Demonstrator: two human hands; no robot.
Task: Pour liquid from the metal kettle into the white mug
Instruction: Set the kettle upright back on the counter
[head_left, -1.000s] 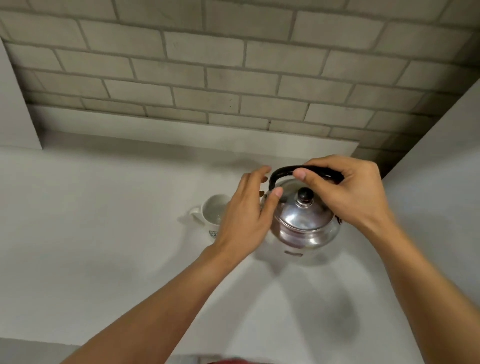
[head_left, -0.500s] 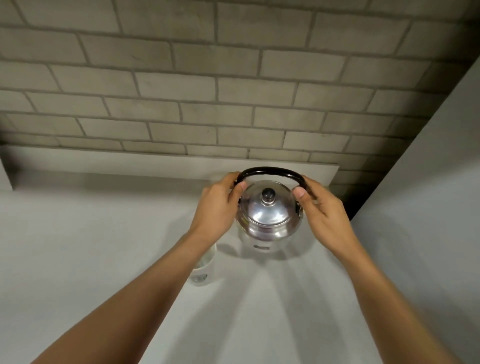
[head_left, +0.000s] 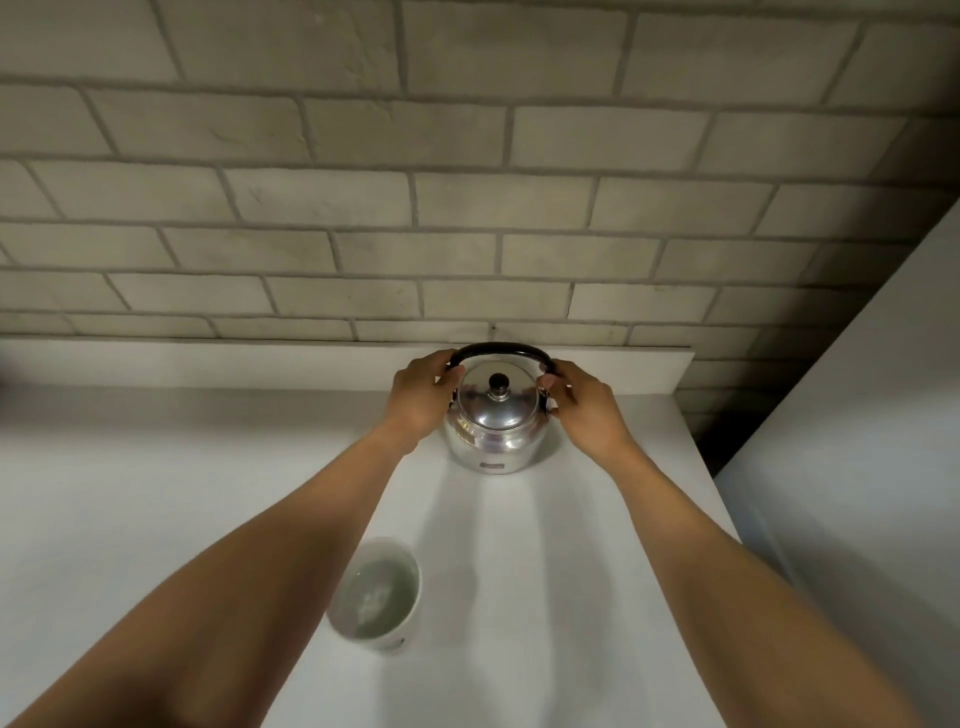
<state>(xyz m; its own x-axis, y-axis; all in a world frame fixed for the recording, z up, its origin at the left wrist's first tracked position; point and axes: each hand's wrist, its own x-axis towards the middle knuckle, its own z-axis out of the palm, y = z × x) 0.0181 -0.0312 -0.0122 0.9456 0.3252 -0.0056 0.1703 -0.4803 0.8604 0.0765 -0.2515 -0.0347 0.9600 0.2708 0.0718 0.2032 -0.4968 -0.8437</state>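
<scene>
The shiny metal kettle (head_left: 493, 431) stands upright on the white counter (head_left: 156, 493), close to the back ledge, its lid on and its black handle arched over the top. My left hand (head_left: 418, 400) holds the handle's left end and my right hand (head_left: 582, 413) holds its right end, fingers curled against the kettle's sides. The white mug (head_left: 376, 597) sits nearer to me, partly behind my left forearm, with clear liquid inside; its handle is hidden.
A grey brick wall (head_left: 467, 182) rises behind the counter above a low white ledge (head_left: 208, 358). A white panel (head_left: 857, 467) stands on the right, with a dark gap beside the counter's right edge.
Both hands have carried the kettle away from the mug toward the back ledge, where it now rests. The mug now lies well in front of the kettle, with liquid in it.
</scene>
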